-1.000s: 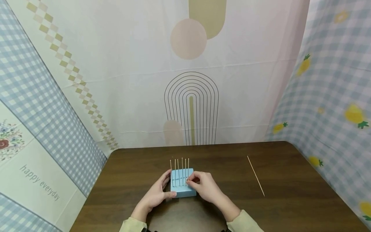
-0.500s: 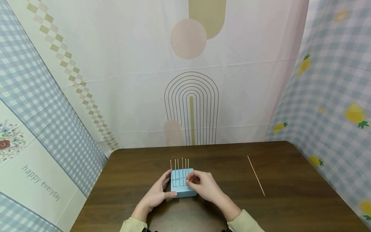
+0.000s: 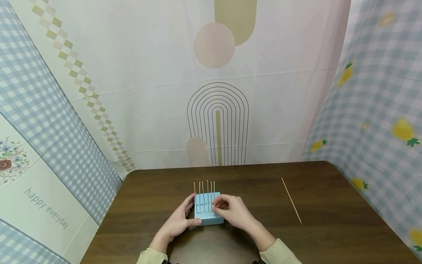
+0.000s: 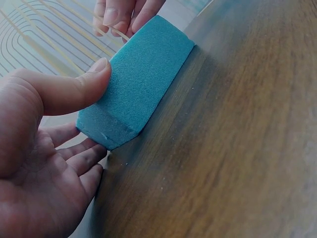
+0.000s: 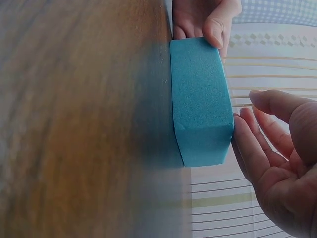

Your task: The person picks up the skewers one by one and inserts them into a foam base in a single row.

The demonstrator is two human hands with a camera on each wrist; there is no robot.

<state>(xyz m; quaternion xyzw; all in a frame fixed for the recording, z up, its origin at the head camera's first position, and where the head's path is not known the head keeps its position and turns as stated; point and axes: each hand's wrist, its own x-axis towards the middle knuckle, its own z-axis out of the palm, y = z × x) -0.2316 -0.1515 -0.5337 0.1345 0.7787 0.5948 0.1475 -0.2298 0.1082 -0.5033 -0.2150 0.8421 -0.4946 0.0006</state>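
A light blue foam block (image 3: 211, 220) sits on the table in front of me, with several thin wooden skewers (image 3: 207, 187) standing in a row in its top. My left hand (image 3: 176, 223) grips the block's left end, thumb on the near face and fingers at the side and behind, as the left wrist view of the block (image 4: 143, 79) confirms. Over the block's right end, my right hand (image 3: 234, 212) pinches the rightmost skewer (image 3: 214, 187) low, between thumb and index finger. Its lower end is hidden by the fingers in the head view. Small dark holes mark the block's top.
One loose skewer (image 3: 291, 201) lies on the brown wooden table (image 3: 257, 187) to the right of my right hand. Printed cloth (image 3: 158, 110) hangs behind the table, and checked cloth (image 3: 369, 110) hangs at the right side.
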